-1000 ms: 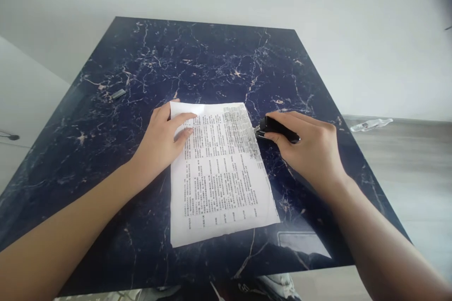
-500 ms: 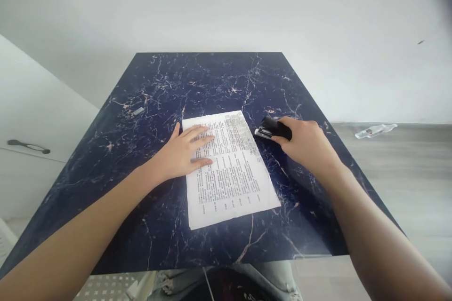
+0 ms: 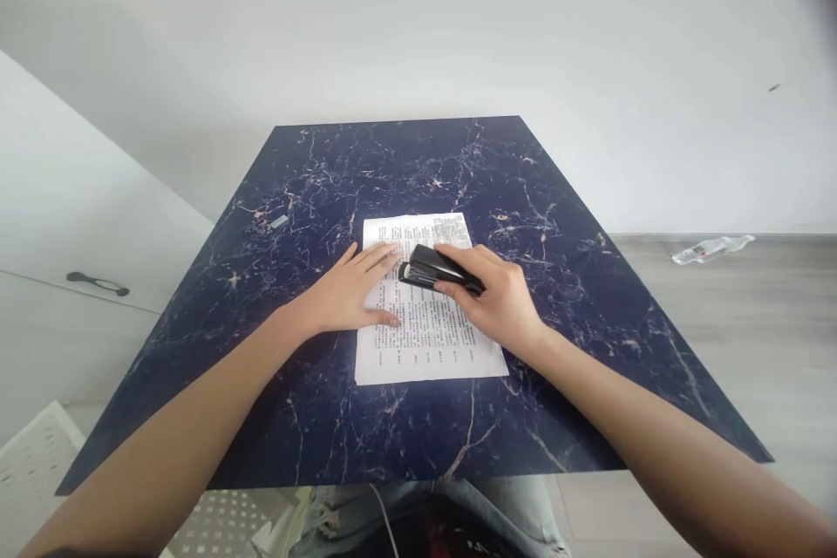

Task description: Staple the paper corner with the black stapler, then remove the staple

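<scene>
Printed sheets of paper (image 3: 428, 357) lie on the dark blue marbled table (image 3: 405, 436), covered with small lines of text. My left hand (image 3: 357, 288) rests on their left side, fingers spread. A black stapler (image 3: 435, 270) is in my right hand (image 3: 500, 288), thumb on the near side and fingers on the far side. It is over the middle of the paper with its front end pointing left, close to my left fingertips. Whether it touches the paper I cannot tell. My right hand covers part of the paper's right edge.
A small grey strip (image 3: 279, 221), perhaps staples, lies on the table's left side. A white cabinet with a dark handle (image 3: 98, 283) stands at the left. Clear plastic packaging (image 3: 711, 249) is on the floor at the right. A pale perforated basket (image 3: 39, 453) shows at the lower left.
My right hand has moved the stapler left, from beside the paper to over it. My left hand stays on the paper. The view has shifted a little.
</scene>
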Motion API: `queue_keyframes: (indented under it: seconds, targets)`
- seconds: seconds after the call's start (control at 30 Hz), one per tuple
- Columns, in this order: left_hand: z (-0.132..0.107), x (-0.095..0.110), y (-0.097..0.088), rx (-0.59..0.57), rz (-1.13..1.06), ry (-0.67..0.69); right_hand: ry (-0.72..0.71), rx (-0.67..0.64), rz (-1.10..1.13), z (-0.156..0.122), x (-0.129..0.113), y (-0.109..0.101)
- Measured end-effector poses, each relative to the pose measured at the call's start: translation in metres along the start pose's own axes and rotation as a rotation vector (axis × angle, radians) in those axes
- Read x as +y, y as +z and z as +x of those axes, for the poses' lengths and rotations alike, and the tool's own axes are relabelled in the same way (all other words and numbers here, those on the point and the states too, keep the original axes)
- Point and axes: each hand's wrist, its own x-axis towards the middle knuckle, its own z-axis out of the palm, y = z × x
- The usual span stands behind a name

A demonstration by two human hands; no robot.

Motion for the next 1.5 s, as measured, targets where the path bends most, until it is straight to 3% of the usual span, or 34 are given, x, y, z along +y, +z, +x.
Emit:
queue_keyframes:
  seconds: [0.27, 0.5, 0.67, 0.8, 1.0, 1.33, 1.5]
  targets:
    - [0.0, 0.005, -0.006, -0.004, -0.058, -0.02, -0.062, -0.142, 0.116, 0.002, 0.007, 0.019]
    - [0.0, -0.001, -0.001, -0.012, -0.072, -0.014, -0.082, -0.285, 0.176, 0.014, 0.022, 0.002]
    - [0.0, 0.001, -0.003, 0.049, -0.18, -0.009, 0.188, -0.334, 0.38, 0.024, 0.044, -0.034]
    - [-0.002, 0.002, -0.009, 0.075, -0.345, -0.031, 0.359, -0.538, 0.633, 0.025, 0.058, -0.049]
    - [-0.001, -0.001, -0.011, 0.029, -0.391, -0.074, 0.523, -0.751, 0.843, 0.022, 0.054, -0.044]
    - [-0.001, 0.0, -0.011, 0.027, -0.399, -0.074, 0.702, -0.756, 0.992, 0.023, 0.056, -0.037]
    - [-0.001, -0.001, -0.01, 0.012, -0.387, -0.049, 0.722, -0.743, 0.994, 0.025, 0.053, -0.041]
